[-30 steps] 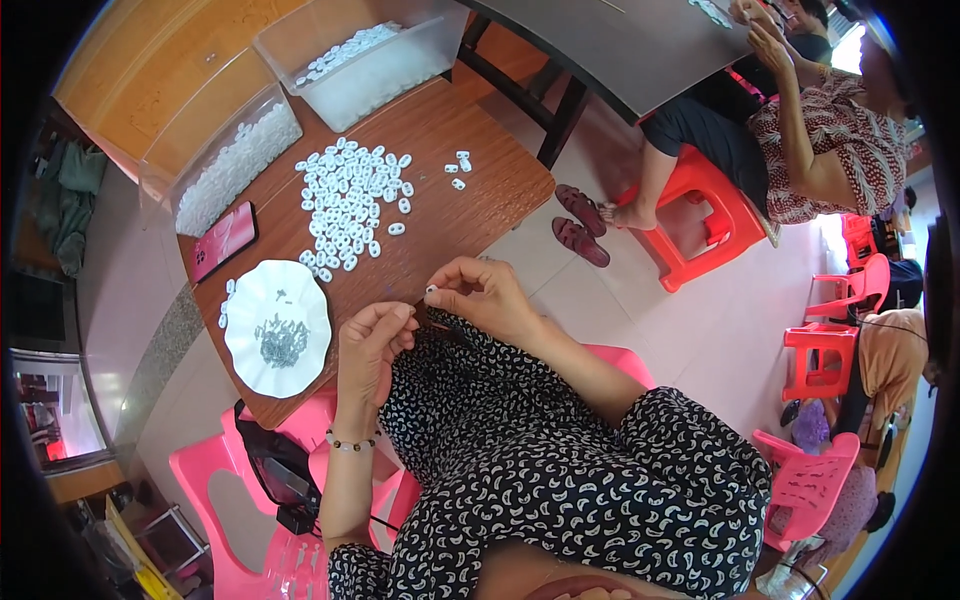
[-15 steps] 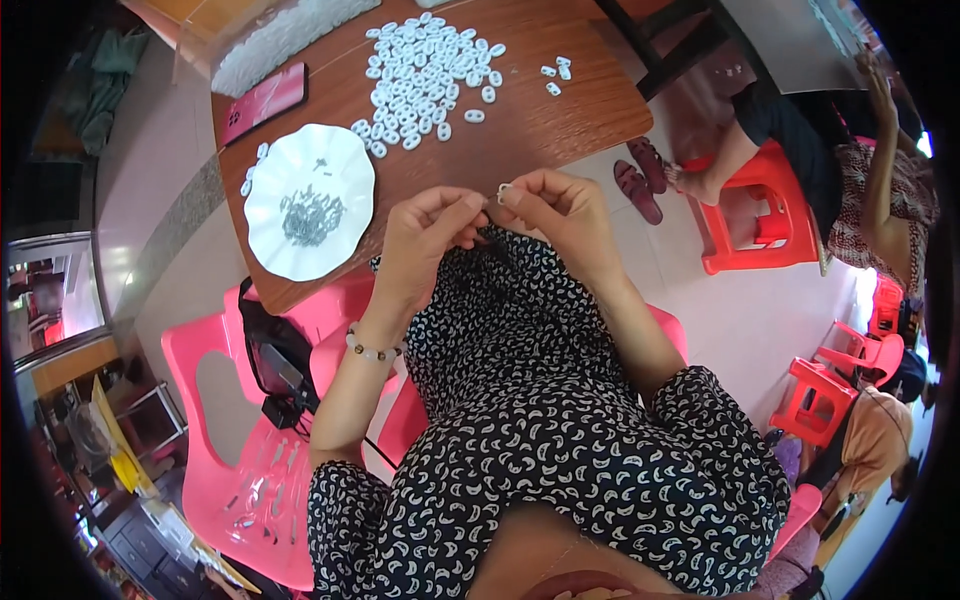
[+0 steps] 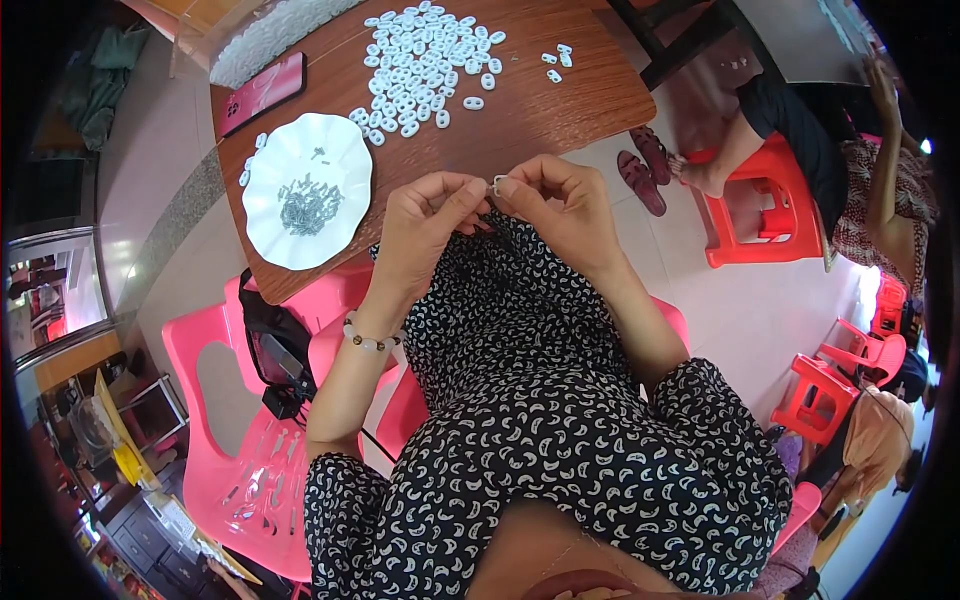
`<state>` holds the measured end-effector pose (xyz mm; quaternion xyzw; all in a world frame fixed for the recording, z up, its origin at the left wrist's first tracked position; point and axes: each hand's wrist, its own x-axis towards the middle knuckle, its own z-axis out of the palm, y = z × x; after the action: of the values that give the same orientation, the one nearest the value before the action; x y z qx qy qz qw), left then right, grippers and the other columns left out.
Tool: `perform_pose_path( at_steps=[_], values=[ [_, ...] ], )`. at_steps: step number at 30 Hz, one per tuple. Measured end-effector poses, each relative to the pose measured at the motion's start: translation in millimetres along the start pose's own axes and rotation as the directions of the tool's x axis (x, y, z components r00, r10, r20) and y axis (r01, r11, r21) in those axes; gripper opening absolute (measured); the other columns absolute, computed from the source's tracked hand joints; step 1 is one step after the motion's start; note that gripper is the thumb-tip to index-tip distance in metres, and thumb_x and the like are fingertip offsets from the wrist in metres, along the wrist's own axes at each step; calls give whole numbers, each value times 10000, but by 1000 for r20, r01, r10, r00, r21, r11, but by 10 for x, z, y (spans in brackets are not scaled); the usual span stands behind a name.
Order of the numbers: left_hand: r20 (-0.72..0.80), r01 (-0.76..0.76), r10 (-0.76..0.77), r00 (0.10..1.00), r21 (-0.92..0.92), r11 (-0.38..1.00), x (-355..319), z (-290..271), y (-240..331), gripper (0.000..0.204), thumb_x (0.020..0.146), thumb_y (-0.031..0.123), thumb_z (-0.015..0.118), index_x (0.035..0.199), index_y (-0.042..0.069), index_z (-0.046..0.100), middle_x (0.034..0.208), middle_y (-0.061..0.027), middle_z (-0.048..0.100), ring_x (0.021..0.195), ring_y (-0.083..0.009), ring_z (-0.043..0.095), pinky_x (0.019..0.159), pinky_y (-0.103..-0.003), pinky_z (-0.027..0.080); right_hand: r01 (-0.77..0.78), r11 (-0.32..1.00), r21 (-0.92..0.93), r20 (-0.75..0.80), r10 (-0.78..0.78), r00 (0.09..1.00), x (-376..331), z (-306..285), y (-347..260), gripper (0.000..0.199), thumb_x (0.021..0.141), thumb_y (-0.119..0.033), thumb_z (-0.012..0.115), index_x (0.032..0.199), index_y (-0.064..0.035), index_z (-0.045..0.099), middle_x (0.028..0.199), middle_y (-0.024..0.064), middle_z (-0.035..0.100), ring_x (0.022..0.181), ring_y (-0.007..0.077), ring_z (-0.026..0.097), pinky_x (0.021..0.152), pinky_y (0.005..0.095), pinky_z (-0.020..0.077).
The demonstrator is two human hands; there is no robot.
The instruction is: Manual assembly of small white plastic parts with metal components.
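Note:
Just off the table's near edge, my two hands meet fingertip to fingertip. Between thumb and forefinger, my right hand pinches a small white oval piece with holes. My left hand is closed in a pinch against the piece's left side; what its fingertips hold is too small to make out. Left of my hands, a white scalloped plate carries a heap of small grey metal pins. Beyond my hands lies a loose pile of white two-hole oval pieces, like those by the plate's left rim.
The brown wooden table also bears a pink phone and a few separate white pieces. A pink chair with a black bag stands at left. Right of the table are sandals and a person on a red stool.
Both hands have risen slightly in the picture, and the left fingertips have closed in on the white piece. The right hand keeps its pinch.

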<state>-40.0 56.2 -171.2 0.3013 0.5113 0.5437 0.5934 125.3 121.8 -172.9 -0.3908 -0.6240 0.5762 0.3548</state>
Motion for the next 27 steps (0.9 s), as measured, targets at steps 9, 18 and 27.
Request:
perform_pose_path(
  at_steps=[9, 18, 27],
  values=[
    [-22, -36, 38, 999, 95, 995, -33, 21, 32, 222, 888, 196, 654, 948, -18, 668, 775, -40, 657, 666, -89, 605, 622, -199, 465, 51, 989, -140, 2, -51, 999, -13, 3, -37, 185, 815, -199, 696, 783, -18, 668, 678, 30, 672, 582, 66, 609, 552, 231, 465],
    [-41, -105, 111, 993, 118, 987, -50, 22, 23, 196, 875, 153, 671, 941, -31, 670, 759, -44, 663, 641, -85, 602, 596, -195, 464, 73, 974, -213, 9, -73, 997, -28, 18, -79, 188, 799, -202, 699, 757, -24, 657, 616, 30, 621, 549, 68, 566, 510, 234, 420],
    [-91, -102, 107, 990, 62, 993, -69, 80, -23, 190, 874, 138, 670, 927, -44, 671, 747, -58, 669, 643, -95, 616, 589, -199, 465, 74, 984, -164, 34, -70, 997, -17, 24, -86, 185, 829, -164, 671, 742, -4, 639, 591, 11, 617, 517, 36, 532, 476, 213, 393]
  ],
)
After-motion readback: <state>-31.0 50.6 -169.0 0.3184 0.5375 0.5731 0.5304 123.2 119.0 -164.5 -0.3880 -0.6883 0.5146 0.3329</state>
